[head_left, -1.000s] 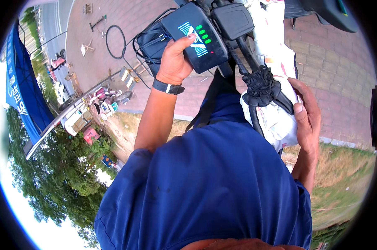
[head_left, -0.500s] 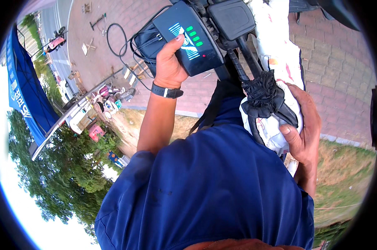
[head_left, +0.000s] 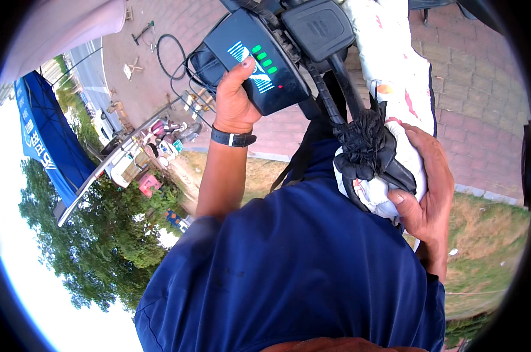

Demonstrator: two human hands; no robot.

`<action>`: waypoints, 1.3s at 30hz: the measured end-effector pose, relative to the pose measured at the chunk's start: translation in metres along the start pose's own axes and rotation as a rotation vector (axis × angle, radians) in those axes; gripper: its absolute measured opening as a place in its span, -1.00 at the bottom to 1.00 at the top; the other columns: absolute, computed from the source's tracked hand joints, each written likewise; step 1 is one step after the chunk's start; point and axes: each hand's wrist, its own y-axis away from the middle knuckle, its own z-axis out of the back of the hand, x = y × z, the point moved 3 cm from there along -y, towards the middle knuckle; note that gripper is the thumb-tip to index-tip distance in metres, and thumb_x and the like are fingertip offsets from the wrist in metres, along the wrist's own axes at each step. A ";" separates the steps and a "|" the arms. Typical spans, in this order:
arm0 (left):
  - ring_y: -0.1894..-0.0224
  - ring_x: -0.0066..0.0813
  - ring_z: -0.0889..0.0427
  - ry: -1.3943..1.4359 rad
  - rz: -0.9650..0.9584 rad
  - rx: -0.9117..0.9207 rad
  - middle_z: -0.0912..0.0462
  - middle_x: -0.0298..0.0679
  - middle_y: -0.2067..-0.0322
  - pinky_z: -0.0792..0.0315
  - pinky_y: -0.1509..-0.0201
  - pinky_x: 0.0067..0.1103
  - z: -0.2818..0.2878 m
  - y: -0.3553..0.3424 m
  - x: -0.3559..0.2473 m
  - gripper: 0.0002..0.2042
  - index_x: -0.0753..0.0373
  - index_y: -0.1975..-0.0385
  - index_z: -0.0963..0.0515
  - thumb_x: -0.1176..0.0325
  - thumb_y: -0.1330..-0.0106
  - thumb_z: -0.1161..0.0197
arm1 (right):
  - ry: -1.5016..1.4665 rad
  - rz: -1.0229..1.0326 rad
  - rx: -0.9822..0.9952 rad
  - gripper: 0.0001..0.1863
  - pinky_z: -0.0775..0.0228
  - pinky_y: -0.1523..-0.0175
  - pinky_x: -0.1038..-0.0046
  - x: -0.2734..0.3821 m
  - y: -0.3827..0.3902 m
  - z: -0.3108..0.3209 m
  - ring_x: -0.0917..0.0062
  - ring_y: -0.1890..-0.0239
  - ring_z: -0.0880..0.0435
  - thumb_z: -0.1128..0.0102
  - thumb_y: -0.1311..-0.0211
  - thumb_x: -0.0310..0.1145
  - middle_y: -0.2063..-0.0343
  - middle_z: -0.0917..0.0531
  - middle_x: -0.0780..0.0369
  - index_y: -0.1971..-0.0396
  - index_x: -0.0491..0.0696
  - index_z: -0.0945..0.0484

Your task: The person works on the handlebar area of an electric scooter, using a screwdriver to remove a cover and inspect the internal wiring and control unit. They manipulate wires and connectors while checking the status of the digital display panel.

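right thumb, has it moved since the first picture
Yes: the right thumb has shifted left and lower in the picture, judged against the pale kerb; it also sits lower relative to the black bundle.

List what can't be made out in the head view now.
Left hand: fingers mostly hidden behind the black box; thumb shows, head view.
Right hand: what lies under the white cover it touches, hidden by that cover, head view.
Pale pink shape: cut off by the head view's upper-left rim.
Distant clutter: too small in head view.
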 end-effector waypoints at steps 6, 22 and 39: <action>-0.08 -0.11 -0.72 0.041 0.085 0.039 -0.69 -0.04 -0.07 -0.59 -0.22 -0.17 0.021 -0.009 0.002 -0.53 0.34 -0.23 -0.47 0.33 -0.33 -0.26 | -0.031 -0.005 0.002 -0.09 -0.35 -0.28 0.12 0.000 0.000 0.002 0.00 -0.16 -0.58 -0.38 -0.13 0.25 -0.10 -0.60 -0.13 -0.18 -0.28 -0.46; -0.30 0.34 -0.46 -0.124 0.047 0.099 -0.44 0.28 -0.26 -0.44 -0.33 0.06 0.040 -0.012 -0.002 -0.11 0.44 -0.42 -0.22 -0.03 -0.22 -0.41 | -0.033 0.002 0.026 -0.04 -0.33 -0.30 0.08 -0.001 -0.003 0.004 -0.03 -0.16 -0.58 -0.41 -0.10 0.28 -0.12 -0.59 -0.17 -0.18 -0.31 -0.45; -0.33 0.43 -0.39 0.000 0.067 0.169 -0.39 0.39 -0.27 -0.39 -0.34 0.14 0.047 -0.012 0.001 -0.13 0.46 -0.40 -0.24 0.02 -0.23 -0.43 | -0.058 -0.030 0.045 -0.05 -0.34 -0.29 0.10 0.001 -0.006 0.003 0.00 -0.16 -0.58 -0.41 -0.09 0.28 -0.12 -0.59 -0.16 -0.16 -0.31 -0.45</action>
